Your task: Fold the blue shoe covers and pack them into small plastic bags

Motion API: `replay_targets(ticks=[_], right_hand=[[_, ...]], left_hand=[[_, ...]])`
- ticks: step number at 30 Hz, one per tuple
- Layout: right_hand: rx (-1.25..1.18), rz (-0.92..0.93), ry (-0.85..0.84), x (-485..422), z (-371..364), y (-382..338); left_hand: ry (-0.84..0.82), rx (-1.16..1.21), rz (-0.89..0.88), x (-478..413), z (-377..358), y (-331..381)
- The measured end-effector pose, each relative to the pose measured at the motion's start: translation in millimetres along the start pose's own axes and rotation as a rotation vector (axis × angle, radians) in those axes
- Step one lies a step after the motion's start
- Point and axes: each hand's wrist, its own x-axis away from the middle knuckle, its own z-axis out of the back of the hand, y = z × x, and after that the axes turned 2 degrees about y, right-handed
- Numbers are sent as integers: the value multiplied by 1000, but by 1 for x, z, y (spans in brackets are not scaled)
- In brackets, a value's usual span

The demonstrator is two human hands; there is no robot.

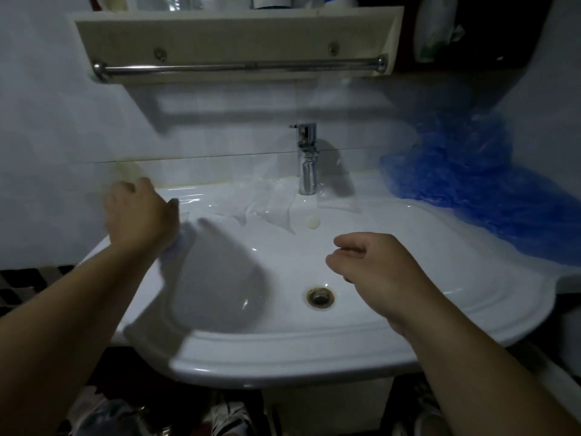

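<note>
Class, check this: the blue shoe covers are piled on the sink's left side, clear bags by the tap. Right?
No. The head view shows the blue shoe covers piled on the right side of the sink, not the left; clear bags do lie by the tap.

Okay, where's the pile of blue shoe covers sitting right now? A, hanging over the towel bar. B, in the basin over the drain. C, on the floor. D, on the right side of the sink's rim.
D: the blue shoe covers are heaped on the right rim of the sink, to the right of the faucet.
</note>
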Motion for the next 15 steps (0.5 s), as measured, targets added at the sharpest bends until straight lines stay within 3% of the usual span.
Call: replay_targets(ticks=[2,7,12,15], right_hand=[[74,-20,47,-5,13,6],[283,-17,238,-24,63,37],[514,56,549,-46,145,81],[787,-64,513,-64,183,113]], left_hand=[[-41,122,-164,20,2,40],[-342,356,-487,99,1,135],[-539,490,-565,153,3,173],[-572,503,-570,164,0,177]])
